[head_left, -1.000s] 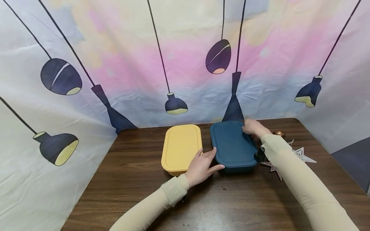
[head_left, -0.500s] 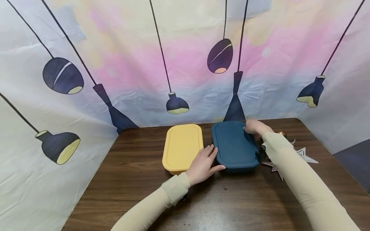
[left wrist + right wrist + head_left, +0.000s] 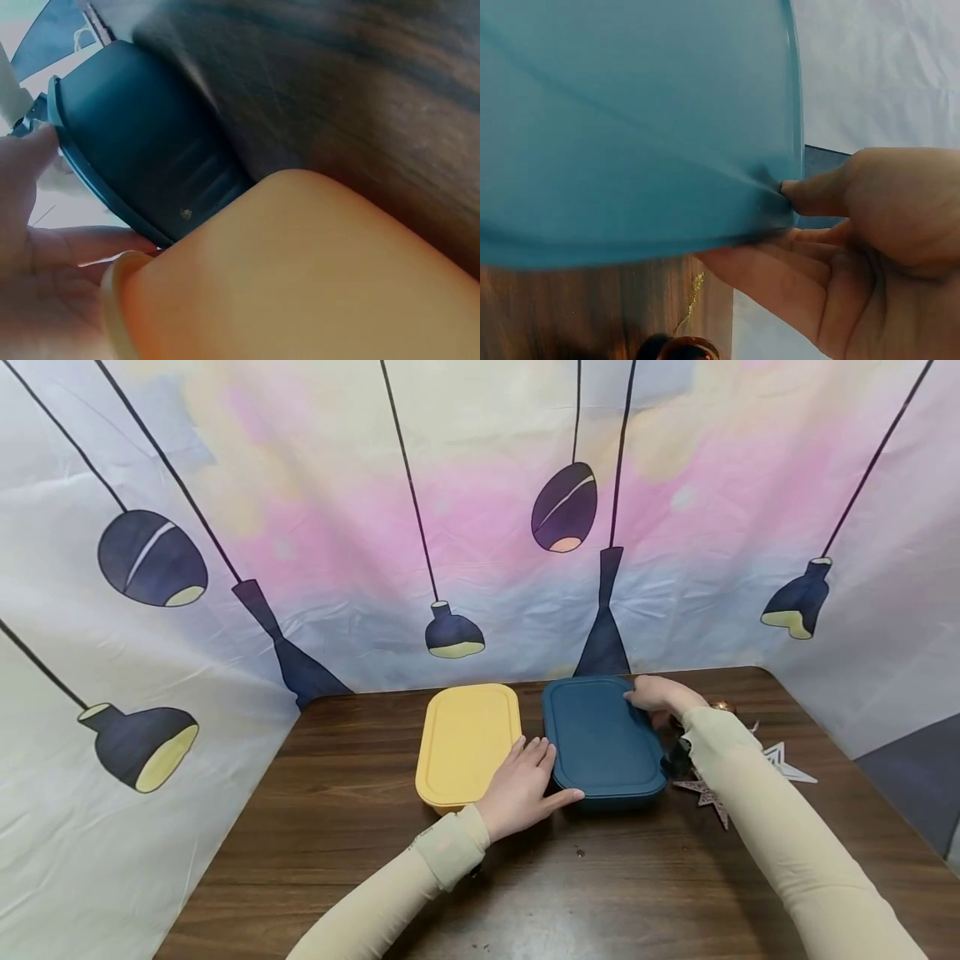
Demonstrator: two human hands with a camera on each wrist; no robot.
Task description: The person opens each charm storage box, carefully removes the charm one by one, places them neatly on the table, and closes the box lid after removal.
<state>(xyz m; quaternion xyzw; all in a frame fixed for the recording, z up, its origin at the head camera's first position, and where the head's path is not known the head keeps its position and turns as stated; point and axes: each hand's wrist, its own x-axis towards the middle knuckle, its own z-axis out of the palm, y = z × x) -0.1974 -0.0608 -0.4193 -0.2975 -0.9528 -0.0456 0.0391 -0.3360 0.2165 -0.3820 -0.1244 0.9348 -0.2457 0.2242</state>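
— On the worktop (image 3: 337, 827), what sits furthest left?

— At about ten o'clock from the middle of the wood lies a yellow lidded container (image 3: 467, 743), flat on the surface with its lid on. Just right of it, side by side and nearly touching, lies a dark blue lidded container (image 3: 602, 739).

— Where is the left hand (image 3: 525, 785)?

— It rests at the near end of the gap between the two boxes. Its fingers lie straight along the blue box's left edge, and the thumb reaches out along that box's near edge at six o'clock. The wrist view shows the fingers between the two boxes, under the blue lid's rim, not curled round anything.

— And the right hand (image 3: 660, 693)?

— It is at the blue box's far right corner, about one o'clock. The wrist view shows the thumb tip pressing on top of the lid's edge, with the fingers under the rim, so it pinches the lid there.

— Anything further right?

— Star-shaped ornaments (image 3: 780, 764) lie at three o'clock, partly hidden by the right sleeve, and a small copper-coloured ball (image 3: 722, 704) sits just behind the wrist.
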